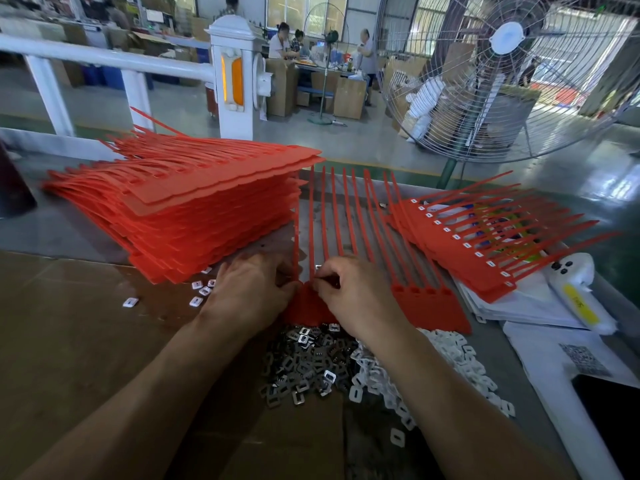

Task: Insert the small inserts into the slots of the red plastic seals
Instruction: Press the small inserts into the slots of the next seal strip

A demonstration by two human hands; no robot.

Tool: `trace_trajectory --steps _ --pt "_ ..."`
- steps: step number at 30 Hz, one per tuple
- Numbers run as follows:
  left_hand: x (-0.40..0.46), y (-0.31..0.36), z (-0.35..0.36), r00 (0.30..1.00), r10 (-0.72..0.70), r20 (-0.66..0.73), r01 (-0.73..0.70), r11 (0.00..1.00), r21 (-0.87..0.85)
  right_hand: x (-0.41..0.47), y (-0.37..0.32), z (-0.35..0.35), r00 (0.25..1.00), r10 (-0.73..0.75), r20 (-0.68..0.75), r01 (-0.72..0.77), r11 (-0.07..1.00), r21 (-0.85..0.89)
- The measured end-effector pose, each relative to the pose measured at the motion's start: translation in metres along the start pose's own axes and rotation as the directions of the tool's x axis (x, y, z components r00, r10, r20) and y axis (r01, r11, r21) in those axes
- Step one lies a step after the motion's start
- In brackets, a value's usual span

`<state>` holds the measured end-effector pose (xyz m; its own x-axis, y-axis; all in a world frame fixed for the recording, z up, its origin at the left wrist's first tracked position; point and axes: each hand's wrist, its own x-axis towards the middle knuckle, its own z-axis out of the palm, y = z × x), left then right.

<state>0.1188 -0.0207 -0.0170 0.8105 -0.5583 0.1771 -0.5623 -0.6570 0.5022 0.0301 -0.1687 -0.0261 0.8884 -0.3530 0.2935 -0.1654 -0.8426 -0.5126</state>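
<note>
Red seal strip (429, 306) flat on table; left hand (249, 292) grip holds its edge, right hand (349, 292) grip pinches insert.

Factory floor; stacked red seals (194, 216), industrial fan (502, 74), cardboard boxes (349, 97).

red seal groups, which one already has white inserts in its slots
The fanned stack on the right: white inserts show along its heads. The tall left stack shows none.

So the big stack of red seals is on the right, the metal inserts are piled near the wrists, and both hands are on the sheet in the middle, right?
Not quite. In the head view the tall stack of red seals is on the left. The metal inserts do lie by the wrists, and the left hand and right hand work on the middle sheet.
</note>
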Motion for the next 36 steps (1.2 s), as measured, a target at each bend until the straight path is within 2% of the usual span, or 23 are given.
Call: trace_trajectory --steps 3,7,12,15,24,29,36 --pt "-0.001 0.000 0.001 1.000 0.017 -0.023 -0.017 1.000 0.004 -0.001 -0.001 0.000 1.000 -0.004 -0.007 0.004 1.000 -0.003" --pt "-0.003 0.003 0.002 0.992 0.073 -0.105 -0.079 0.995 -0.061 -0.001 -0.001 -0.003 0.995 0.099 0.015 -0.101 0.986 0.131" --pt "-0.003 0.009 0.006 0.986 0.120 -0.116 -0.143 0.965 -0.218 -0.001 -0.001 -0.004 0.992 0.117 0.057 -0.125 0.978 0.167" --pt "-0.002 0.006 0.008 0.990 0.095 -0.108 -0.120 0.959 -0.257 -0.001 0.001 -0.004 0.989 0.125 0.076 -0.138 0.969 0.205" --pt "0.007 0.001 0.015 0.995 0.091 -0.043 -0.097 0.979 -0.179 -0.001 0.002 -0.003 0.988 0.137 0.065 -0.150 0.951 0.270" --pt "0.012 -0.003 0.019 0.996 0.084 0.002 -0.083 0.987 -0.141 -0.003 0.003 -0.004 0.997 0.066 0.038 -0.075 0.949 0.306" --pt "0.016 -0.008 0.018 0.996 0.089 0.023 -0.084 0.984 -0.160 -0.003 0.003 -0.005 0.999 -0.054 0.006 0.052 0.979 0.199"
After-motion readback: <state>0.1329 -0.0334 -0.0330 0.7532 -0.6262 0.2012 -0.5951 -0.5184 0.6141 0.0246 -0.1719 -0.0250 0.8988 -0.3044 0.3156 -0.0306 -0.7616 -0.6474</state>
